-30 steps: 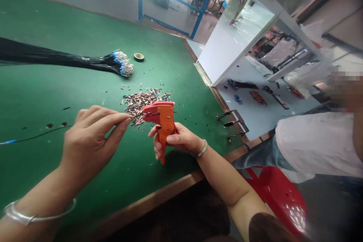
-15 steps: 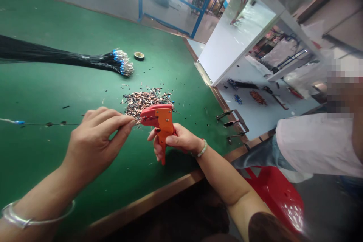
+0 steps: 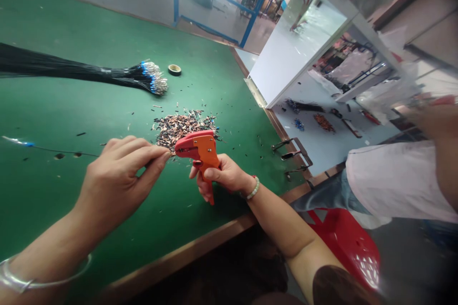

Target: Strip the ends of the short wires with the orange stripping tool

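Observation:
Thumb and forefinger of my left hand [image 3: 123, 176] pinch a thin black wire [image 3: 67, 153] near one end. The wire runs back leftward under the hand to a blue sleeve and a pale, shiny tip. My right hand [image 3: 223, 174] is wrapped round the handle of a red and orange wire stripper [image 3: 200, 147], whose jaws point left, close to my left fingertips. Whether the wire's end touches the jaws I cannot tell. Behind the stripper lies a pile of copper and black wire scraps [image 3: 181, 126] on the green table [image 3: 150, 228].
A thick bundle of black wires [image 3: 89, 74] with blue sleeves and silvery ends lies at the back left, beside a roll of tape [image 3: 174, 70]. To the right are a metal bracket [image 3: 295, 155], a white partition [image 3: 293, 52], a red stool [image 3: 347, 243] and a co-worker's pale shirt [image 3: 390, 176].
The wire's far end has shifted right and up a little. The stripper has tilted, its jaws moving slightly left and its handle's lower end right; dark wire no longer shows in its jaws.

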The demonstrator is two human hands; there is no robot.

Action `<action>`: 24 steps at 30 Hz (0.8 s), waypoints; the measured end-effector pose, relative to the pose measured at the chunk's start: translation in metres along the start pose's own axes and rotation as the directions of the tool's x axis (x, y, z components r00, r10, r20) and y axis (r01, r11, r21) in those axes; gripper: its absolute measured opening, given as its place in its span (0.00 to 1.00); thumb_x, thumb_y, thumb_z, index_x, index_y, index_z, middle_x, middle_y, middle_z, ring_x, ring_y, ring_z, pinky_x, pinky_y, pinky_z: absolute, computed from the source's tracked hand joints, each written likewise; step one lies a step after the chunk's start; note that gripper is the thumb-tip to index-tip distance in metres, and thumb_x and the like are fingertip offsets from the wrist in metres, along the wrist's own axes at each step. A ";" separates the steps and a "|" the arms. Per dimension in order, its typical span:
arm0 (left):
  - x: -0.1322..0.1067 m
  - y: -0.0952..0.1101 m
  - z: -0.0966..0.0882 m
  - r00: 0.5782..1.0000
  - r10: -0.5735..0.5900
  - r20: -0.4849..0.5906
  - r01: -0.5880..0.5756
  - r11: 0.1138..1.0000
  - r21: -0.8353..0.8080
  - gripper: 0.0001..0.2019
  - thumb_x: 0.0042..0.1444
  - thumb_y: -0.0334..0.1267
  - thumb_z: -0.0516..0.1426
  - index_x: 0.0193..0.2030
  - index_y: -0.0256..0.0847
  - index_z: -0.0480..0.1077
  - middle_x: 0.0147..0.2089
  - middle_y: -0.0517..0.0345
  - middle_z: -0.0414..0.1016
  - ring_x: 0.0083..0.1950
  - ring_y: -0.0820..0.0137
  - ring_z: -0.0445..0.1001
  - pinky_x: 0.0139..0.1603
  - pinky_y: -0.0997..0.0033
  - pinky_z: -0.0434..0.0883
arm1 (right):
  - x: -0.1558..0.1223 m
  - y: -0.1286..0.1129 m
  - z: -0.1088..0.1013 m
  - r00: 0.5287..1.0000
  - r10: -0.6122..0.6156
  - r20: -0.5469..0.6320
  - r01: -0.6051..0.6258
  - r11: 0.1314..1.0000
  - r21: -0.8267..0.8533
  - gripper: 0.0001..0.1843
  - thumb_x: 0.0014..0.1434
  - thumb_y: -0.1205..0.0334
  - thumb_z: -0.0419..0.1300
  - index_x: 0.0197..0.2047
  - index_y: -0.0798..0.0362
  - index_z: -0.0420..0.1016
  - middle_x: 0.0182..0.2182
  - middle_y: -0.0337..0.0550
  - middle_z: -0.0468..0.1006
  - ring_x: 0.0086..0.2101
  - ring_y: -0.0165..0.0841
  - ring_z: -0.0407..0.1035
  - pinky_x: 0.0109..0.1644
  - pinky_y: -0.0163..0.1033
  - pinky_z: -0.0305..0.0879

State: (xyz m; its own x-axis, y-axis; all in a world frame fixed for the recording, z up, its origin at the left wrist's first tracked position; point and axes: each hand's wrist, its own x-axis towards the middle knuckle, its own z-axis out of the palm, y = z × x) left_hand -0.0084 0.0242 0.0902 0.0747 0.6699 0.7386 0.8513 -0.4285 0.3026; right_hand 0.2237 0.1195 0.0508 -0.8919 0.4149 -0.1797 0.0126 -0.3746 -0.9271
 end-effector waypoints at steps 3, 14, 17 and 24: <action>0.000 0.000 0.001 1.000 0.003 0.002 -0.003 1.000 0.018 0.05 0.69 0.31 0.60 0.41 0.45 0.74 0.34 0.63 0.76 0.35 0.71 0.71 0.39 0.67 0.66 | 0.001 0.000 0.003 1.000 -0.014 -0.018 0.014 1.000 -0.005 0.32 0.56 0.36 0.72 0.44 0.57 0.76 0.23 0.34 0.77 0.20 0.29 0.74 0.21 0.34 0.75; -0.001 -0.002 0.001 1.000 0.004 -0.003 -0.004 1.000 0.018 0.05 0.69 0.32 0.59 0.40 0.46 0.74 0.33 0.63 0.76 0.34 0.71 0.71 0.39 0.67 0.67 | 0.004 0.002 0.011 0.994 -0.052 -0.097 0.048 0.998 -0.039 0.27 0.57 0.38 0.72 0.39 0.54 0.71 0.16 0.26 0.68 0.14 0.23 0.61 0.16 0.32 0.64; -0.002 -0.004 0.002 1.000 0.011 0.005 -0.011 0.999 0.030 0.05 0.69 0.33 0.59 0.40 0.45 0.74 0.34 0.63 0.76 0.34 0.70 0.72 0.39 0.66 0.66 | 0.005 0.002 0.009 0.995 -0.051 -0.091 0.047 0.998 -0.040 0.27 0.58 0.38 0.72 0.40 0.53 0.70 0.15 0.24 0.65 0.14 0.23 0.59 0.16 0.32 0.63; -0.004 -0.010 0.003 1.000 -0.013 0.008 0.012 0.999 0.051 0.04 0.69 0.33 0.59 0.41 0.44 0.74 0.35 0.62 0.78 0.36 0.70 0.73 0.41 0.66 0.66 | 0.000 -0.009 -0.005 0.995 -0.103 -0.013 0.103 0.994 -0.022 0.33 0.58 0.41 0.73 0.54 0.57 0.71 0.33 0.39 0.77 0.32 0.33 0.76 0.35 0.42 0.79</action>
State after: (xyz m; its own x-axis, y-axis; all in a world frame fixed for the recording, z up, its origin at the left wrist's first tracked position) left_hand -0.0159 0.0280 0.0822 0.0683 0.6804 0.7296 0.8774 -0.3890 0.2807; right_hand 0.2256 0.1272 0.0570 -0.8827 0.4619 -0.0871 -0.0696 -0.3116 -0.9477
